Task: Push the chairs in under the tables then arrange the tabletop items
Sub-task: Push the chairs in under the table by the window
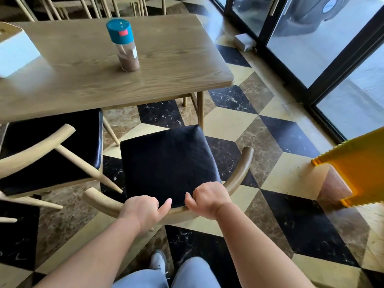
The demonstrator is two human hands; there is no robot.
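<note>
A wooden chair with a black seat cushion (168, 163) stands in front of me, pulled out from the wooden table (176, 65), only its front edge near the table's corner. Both of my hands grip its curved wooden backrest (239, 173): my left hand (143, 210) near the middle-left, my right hand (207, 198) just right of it. A second black-seated chair (52, 146) on the left sits partly under the table. On the tabletop stands a clear jar with a teal lid (124, 46) holding brown powder.
A white object (14, 53) lies at the table's left edge. A yellow plastic sign (353, 163) stands on the floor at right. Dark-framed glass doors (311, 48) run along the right. More wooden chair legs (93, 7) show behind the table. The floor is checkered tile.
</note>
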